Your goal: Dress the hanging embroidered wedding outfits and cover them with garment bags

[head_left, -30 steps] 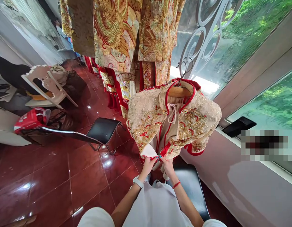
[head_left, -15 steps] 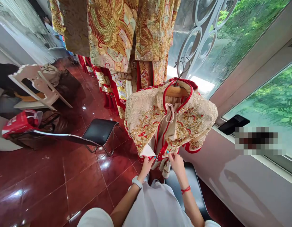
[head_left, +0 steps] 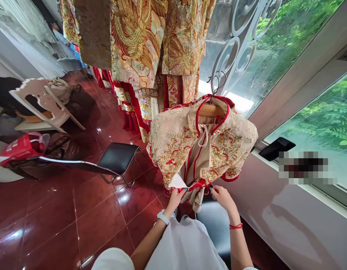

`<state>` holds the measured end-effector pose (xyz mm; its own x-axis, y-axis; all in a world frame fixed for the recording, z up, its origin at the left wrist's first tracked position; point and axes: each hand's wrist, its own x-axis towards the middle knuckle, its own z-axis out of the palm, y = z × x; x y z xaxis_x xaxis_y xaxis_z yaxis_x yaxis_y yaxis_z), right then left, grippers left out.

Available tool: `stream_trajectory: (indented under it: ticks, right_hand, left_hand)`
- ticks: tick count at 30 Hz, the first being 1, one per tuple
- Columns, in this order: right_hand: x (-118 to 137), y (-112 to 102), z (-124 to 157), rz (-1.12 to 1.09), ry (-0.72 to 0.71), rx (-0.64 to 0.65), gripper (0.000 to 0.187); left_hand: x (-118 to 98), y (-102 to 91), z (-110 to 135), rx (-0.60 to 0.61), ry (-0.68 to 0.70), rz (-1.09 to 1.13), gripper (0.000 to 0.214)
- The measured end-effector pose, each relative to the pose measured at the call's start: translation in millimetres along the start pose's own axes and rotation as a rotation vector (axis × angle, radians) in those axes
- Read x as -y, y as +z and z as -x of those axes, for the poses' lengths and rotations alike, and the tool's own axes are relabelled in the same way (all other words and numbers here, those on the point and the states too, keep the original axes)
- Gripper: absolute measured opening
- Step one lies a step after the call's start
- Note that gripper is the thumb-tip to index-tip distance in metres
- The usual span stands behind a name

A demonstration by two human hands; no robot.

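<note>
In front of me a beige jacket (head_left: pixel 173 138) with gold beading and red trim hangs on a wooden hanger (head_left: pixel 211 110), its metal hook caught on the white scrollwork grille. A thin tie is looped at its collar, and the front falls partly apart over a pale lining. My left hand (head_left: pixel 176 198) pinches the lower front edge, where a white inner flap is turned up. Beside the red strip at the other front's hem, my right hand (head_left: pixel 221 195) has its fingertips closed on the hem, partly hidden from view.
Gold-embroidered garments (head_left: pixel 136 41) hang behind the jacket. A black chair (head_left: pixel 119 157) stands to the left, with a red bag (head_left: pixel 24 148) near its back; another black seat (head_left: pixel 214 221) is below my right hand. A phone (head_left: pixel 277 149) lies on the windowsill.
My right hand has moved right and slightly down along the hem, drawing the red strip out flatter between my hands. My left hand keeps its pinch, shifted slightly down.
</note>
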<state>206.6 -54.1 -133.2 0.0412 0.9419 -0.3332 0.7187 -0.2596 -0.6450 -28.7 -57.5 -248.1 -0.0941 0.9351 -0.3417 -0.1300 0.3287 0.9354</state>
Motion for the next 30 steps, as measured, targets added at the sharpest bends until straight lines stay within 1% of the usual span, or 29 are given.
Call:
stream_trajectory:
  ticks: [2,3,5,7,9,11,13,16,19,20,22,24,25,26,27,28,29,30]
  right_hand:
    - [12.5,5.5,4.1,0.152,0.074,-0.148,0.019]
    - [23.4,11.4,4.7,0.16,0.067,-0.212,0.018]
    - [48.5,24.9,3.5,0.111,-0.028,-0.277,0.023]
    - [69.8,34.6,-0.5,0.133,-0.104,-0.281,0.032]
    - [80.6,36.6,-5.7,0.279,-0.059,-0.25,0.036]
    - [80.9,33.1,-10.7,0.446,0.006,-0.19,0.032]
    - [75.7,28.7,-14.5,0.562,-0.009,-0.118,0.027]
    - [68.8,26.1,-17.9,0.677,-0.059,-0.046,0.029]
    - [64.4,21.8,-18.6,0.707,-0.105,0.019,0.028]
    - [61.6,17.7,-18.1,0.68,-0.139,0.063,0.026]
    - [50.9,4.4,-15.7,0.56,-0.243,0.2,0.019]
    - [32.0,-13.5,-11.0,0.402,-0.346,0.325,0.02]
    - [19.9,-22.5,-8.0,0.348,-0.368,0.342,0.022]
    - [7.1,-30.2,-4.8,0.331,-0.348,0.318,0.024]
    - [-5.6,-35.8,-1.4,0.351,-0.283,0.257,0.027]
    - [-17.1,-38.1,1.9,0.395,-0.185,0.177,0.029]
    - [-26.2,-36.3,4.8,0.434,-0.088,0.108,0.031]
    - [-32.1,-30.0,7.3,0.441,-0.02,0.076,0.033]
  left_hand:
    - [-0.7,2.6,-0.5,-0.003,0.005,0.007,0.051]
    - [-1.6,3.9,-0.5,-0.002,0.009,0.011,0.051]
    - [-4.0,6.0,0.0,0.007,0.017,0.017,0.051]
    - [-6.6,6.9,1.0,0.023,0.021,0.015,0.05]
    - [-8.9,6.7,2.2,0.035,0.018,0.006,0.05]
    - [-10.8,6.3,3.3,0.044,0.012,-0.005,0.052]
    - [-12.4,6.2,4.2,0.055,0.005,-0.012,0.054]
    - [-14.6,6.9,5.0,0.069,0.001,-0.017,0.057]
    - [-15.7,8.0,4.9,0.067,0.011,-0.012,0.057]
    - [-15.5,8.3,4.7,0.062,0.017,-0.007,0.055]
    - [-14.0,8.5,3.7,0.044,0.028,0.003,0.053]
    - [-10.9,8.0,2.0,0.019,0.033,0.011,0.052]
    - [-8.9,7.5,1.0,0.005,0.032,0.013,0.053]
    - [-6.8,6.9,-0.2,-0.009,0.03,0.014,0.053]
    - [-4.6,6.2,-1.4,-0.021,0.028,0.015,0.054]
    - [-2.5,5.5,-2.7,-0.032,0.024,0.014,0.055]
    - [-0.5,5.0,-3.9,-0.043,0.019,0.011,0.056]
    - [1.2,4.5,-4.9,-0.051,0.014,0.007,0.057]
